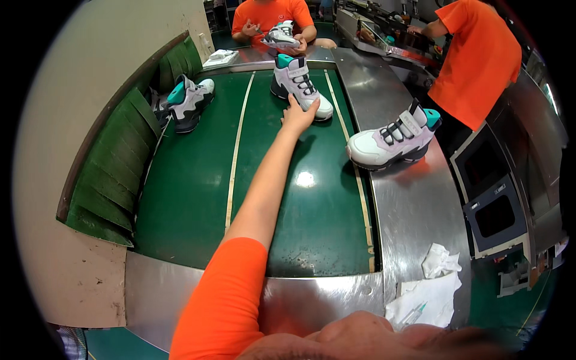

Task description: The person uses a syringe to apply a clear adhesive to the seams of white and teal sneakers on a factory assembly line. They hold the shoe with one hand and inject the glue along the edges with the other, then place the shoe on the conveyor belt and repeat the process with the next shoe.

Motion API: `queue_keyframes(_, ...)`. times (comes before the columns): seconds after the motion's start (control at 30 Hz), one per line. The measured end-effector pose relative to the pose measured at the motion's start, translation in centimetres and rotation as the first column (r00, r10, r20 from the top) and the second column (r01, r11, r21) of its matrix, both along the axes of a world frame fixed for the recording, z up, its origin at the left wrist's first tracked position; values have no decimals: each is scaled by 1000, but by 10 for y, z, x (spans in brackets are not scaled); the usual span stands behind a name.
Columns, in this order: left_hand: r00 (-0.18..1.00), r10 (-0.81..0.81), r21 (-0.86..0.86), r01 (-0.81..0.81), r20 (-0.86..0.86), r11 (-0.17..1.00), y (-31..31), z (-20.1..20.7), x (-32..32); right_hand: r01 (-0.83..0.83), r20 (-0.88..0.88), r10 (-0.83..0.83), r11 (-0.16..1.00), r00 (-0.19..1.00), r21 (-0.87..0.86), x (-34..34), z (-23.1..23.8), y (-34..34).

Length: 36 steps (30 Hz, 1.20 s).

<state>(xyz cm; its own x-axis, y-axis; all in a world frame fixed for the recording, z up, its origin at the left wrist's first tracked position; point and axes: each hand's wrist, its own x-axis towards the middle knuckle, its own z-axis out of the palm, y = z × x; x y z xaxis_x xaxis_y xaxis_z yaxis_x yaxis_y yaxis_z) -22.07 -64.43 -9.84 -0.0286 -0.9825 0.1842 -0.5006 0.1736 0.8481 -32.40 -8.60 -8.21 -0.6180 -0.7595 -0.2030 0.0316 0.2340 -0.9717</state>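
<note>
Workshop surface: green conveyor belt [192, 180] with pale lines, framed by a shiny steel rim [414, 216].
Left hand: reached [297, 115] far over the belt from an orange sleeve [222, 294]; thumb and fingers touched the high-top sneaker, but how firmly they gripped could not be told.
Right hand: could not be made out, so its state could not be told.
High-top sneaker: stood upright [300, 84] near the belt's far end, white and lilac with black laces and turquoise lining.
Right-side sneaker: matching shoe [393, 141], on the steel rim, toe over the belt.
Left-side sneaker: similar shoe [193, 107], beside green flaps [114, 174].
Co-workers: 2 people in orange shirts; 1 [270, 13] held a sneaker [282, 36] beyond the belt, 1 [477, 57] stood at machinery [387, 39].
Lower right: crumpled white paper [441, 262] above a white sheet [441, 297].
</note>
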Motion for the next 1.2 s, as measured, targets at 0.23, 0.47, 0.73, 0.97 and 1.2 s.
queue_keyframes(0.23,993,30,-380,15,112,925,40,0,-64,14,22,-15,999,1000,31,-8,-6,-6)
queue_keyframes(0.47,573,-758,140,761,311,633,121,90,-111,1,41,-2,1000,999,24,-10,-3,-4)
queue_keyframes(0.73,717,-570,119,577,402,808,153,89,-107,-5,38,6,1000,999,-18,-8,4,14)
queue_keyframes(0.97,642,-632,269,577,434,771,318,118,64,3,54,4,992,999,-129,2,20,57)
queue_keyframes(1.2,961,-273,251,252,53,935,459,100,216,-203,-357,199,979,913,26,9,41,62)
